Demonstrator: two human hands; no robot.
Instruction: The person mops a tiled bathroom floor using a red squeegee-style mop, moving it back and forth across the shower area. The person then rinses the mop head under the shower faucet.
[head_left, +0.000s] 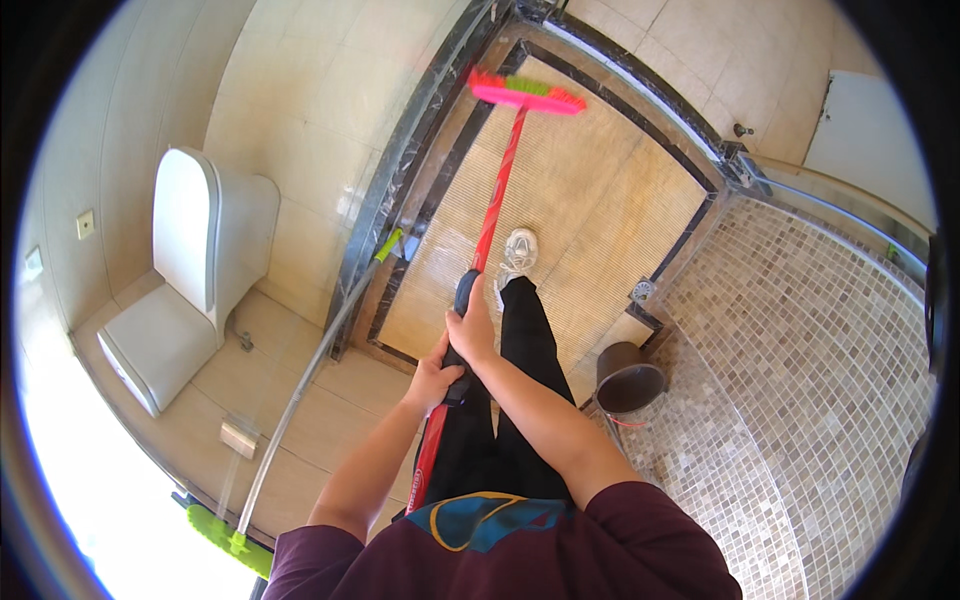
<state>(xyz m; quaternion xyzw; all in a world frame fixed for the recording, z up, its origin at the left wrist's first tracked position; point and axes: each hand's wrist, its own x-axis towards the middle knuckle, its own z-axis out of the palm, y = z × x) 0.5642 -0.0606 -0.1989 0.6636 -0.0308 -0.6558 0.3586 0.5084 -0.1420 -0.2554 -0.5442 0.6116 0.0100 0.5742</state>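
Both of my hands grip the long red handle (495, 206) of a push broom, around its dark wrapped grip section (463, 296). My right hand (472, 326) is the upper one, closer to the broom head. Just below it, my left hand (433, 375) is wrapped around the same dark section. At the far end the pink broom head (525, 99), with red and green bristles, is slightly blurred, and whether it touches the floor or the frame I cannot tell. The handle's lower end passes beside my left thigh, partly hidden by my shirt.
A grey-poled tool (300, 382) with a green head (225, 536) leans at left, beside a white toilet (184, 225). A brown bucket (630, 382) stands on mosaic tiles right of my leg. A floor drain (643, 290) and a glass shower panel (840, 199) are also at right.
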